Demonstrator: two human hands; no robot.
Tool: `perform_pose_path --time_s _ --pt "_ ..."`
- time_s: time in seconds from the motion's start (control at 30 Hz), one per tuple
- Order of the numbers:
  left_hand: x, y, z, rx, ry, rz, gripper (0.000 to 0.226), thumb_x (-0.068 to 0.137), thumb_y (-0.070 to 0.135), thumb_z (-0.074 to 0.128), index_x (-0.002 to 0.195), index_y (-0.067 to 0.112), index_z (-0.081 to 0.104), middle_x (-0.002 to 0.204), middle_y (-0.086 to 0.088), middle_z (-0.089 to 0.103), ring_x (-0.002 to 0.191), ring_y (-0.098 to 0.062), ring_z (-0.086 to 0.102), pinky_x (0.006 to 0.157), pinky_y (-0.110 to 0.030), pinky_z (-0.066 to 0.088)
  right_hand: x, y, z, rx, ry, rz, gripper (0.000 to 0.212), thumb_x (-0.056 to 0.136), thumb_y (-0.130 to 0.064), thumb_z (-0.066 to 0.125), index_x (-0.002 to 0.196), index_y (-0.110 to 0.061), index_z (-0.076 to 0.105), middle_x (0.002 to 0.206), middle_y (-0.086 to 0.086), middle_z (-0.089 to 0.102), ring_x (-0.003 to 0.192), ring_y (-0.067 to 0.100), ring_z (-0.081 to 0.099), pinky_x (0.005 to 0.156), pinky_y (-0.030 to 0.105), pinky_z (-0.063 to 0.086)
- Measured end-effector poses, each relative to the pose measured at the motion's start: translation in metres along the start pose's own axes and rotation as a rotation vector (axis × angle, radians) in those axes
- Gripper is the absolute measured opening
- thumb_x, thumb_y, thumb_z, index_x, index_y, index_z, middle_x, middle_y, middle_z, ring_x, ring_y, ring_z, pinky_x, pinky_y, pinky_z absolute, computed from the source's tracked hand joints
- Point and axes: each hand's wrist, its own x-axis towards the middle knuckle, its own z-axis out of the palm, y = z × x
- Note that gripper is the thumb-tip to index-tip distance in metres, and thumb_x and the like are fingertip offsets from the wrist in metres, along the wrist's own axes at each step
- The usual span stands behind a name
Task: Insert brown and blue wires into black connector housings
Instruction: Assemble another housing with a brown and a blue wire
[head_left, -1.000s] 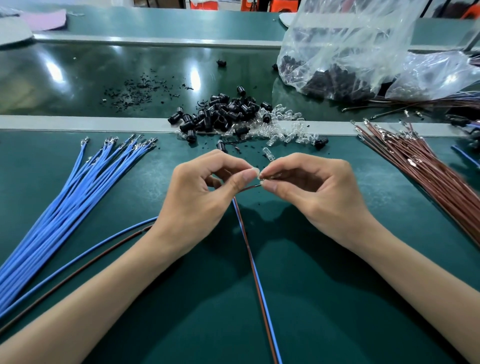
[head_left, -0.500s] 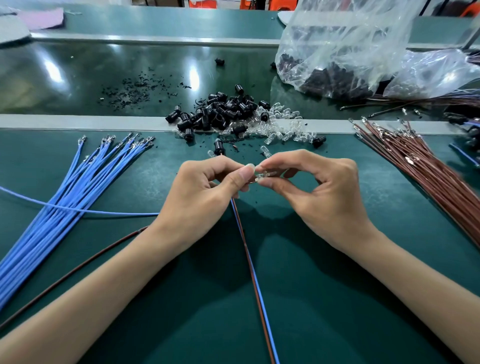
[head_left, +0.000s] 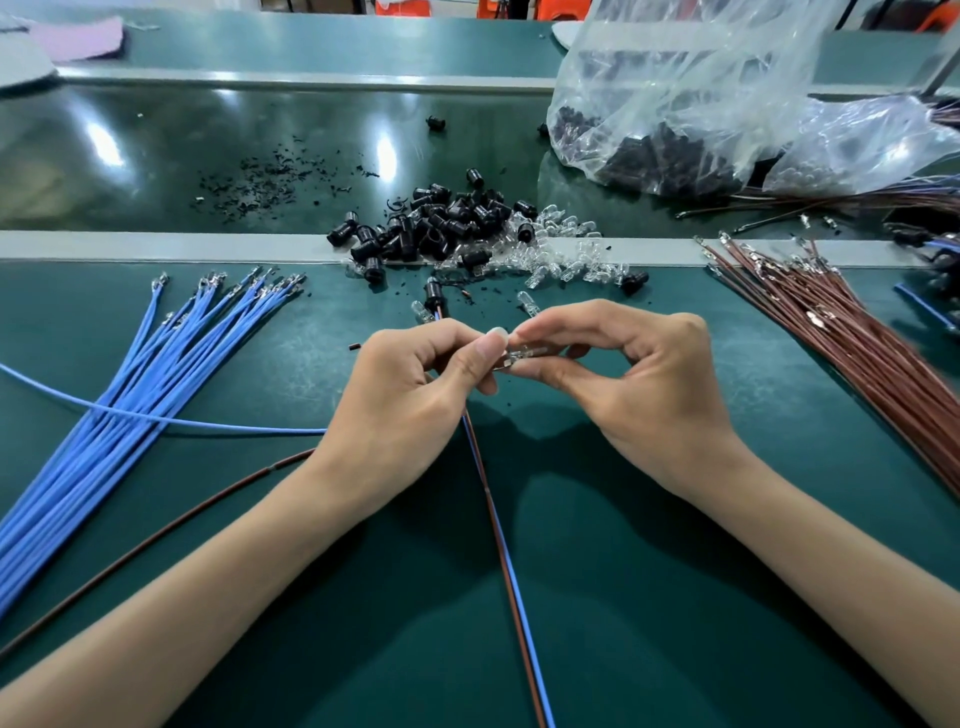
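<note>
Left hand (head_left: 410, 395) grips wire pair (head_left: 500, 525), ends hidden; right hand (head_left: 641, 387) pinches clear bulb (head_left: 525, 355); loose blue wire (head_left: 234, 427) now crosses blue bundle (head_left: 150, 364).

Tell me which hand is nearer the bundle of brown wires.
Right. The right hand, pinching a small clear part, sits left of the brown wire bundle; the left hand, holding the brown-and-blue wire pair, lies farther left, beyond it.

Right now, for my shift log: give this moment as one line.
left hand: holds brown-and-blue wire pair | right hand: pinches clear part | black housings: piled beyond hands
</note>
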Motion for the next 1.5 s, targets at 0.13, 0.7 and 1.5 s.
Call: perform_pose_path --time_s 0.13,0.7,1.5 --pt "0.0000 0.0004 -0.0003 -0.008 0.008 -0.009 0.029 0.084 0.040 0.050 0.063 0.023 0.061 0.044 0.016 0.048 0.046 -0.004 0.033 0.046 -0.013 0.026 0.0001 -0.0003 0.0000 0.013 -0.002 0.005 0.024 0.072 -0.010 0.080 0.092 -0.020 0.070 0.084 -0.009 0.073 0.079 0.001 0.069 0.079 0.018 0.052" --pt "0.0000 0.0013 0.0021 0.008 0.016 -0.038 0.043 0.084 0.045 0.050 0.059 0.013 0.061 0.049 -0.022 0.036 0.044 -0.018 0.029 0.044 -0.029 0.023 -0.0019 -0.0013 0.0004 0.014 -0.001 0.025 0.024 0.074 -0.003 0.076 0.094 -0.015 0.071 0.086 -0.008 0.072 0.082 -0.001 0.069 0.080 0.016 0.052" --pt "0.0004 -0.0009 0.0006 -0.006 -0.021 -0.003 0.039 0.085 0.041 0.051 0.055 0.017 0.057 0.041 0.010 0.033 0.039 -0.004 0.026 0.042 -0.014 0.020 -0.0025 -0.0029 0.0002 0.007 -0.025 0.034 0.023 0.072 -0.009 0.080 0.093 -0.015 0.072 0.085 -0.008 0.073 0.080 -0.001 0.069 0.080 0.017 0.053"
